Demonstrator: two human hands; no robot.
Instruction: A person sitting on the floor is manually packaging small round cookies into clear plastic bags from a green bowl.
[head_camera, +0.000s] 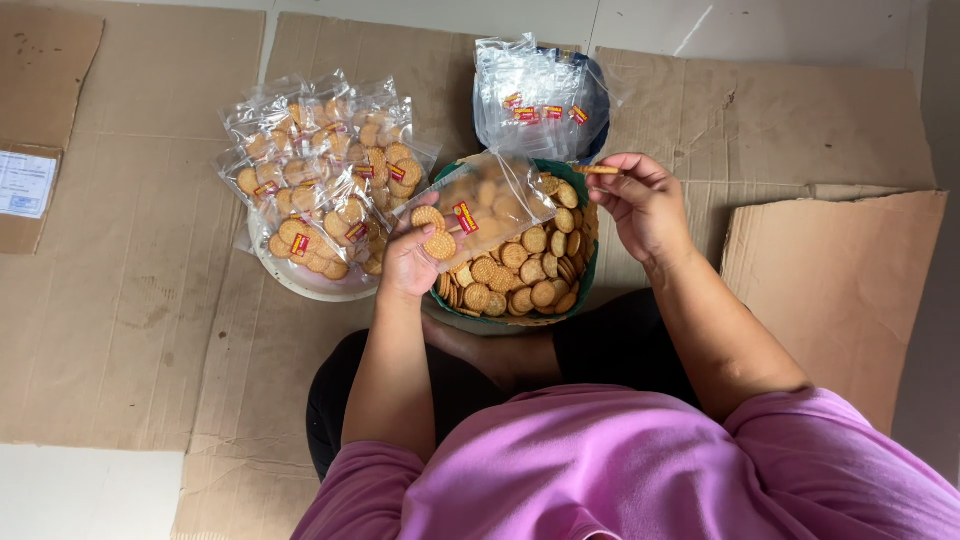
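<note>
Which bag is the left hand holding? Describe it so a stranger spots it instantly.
Start at the green-rimmed bowl of round biscuits in front of the person. Above it, the left hand holds a clear plastic bag. Unlike the filled packs piled left, it holds only a couple of biscuits.

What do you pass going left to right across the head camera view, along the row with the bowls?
Cardboard sheet with a white label → pile of filled biscuit bags → left hand holding a clear bag → bowl of loose biscuits → right hand pinching a biscuit → folded cardboard.
</note>
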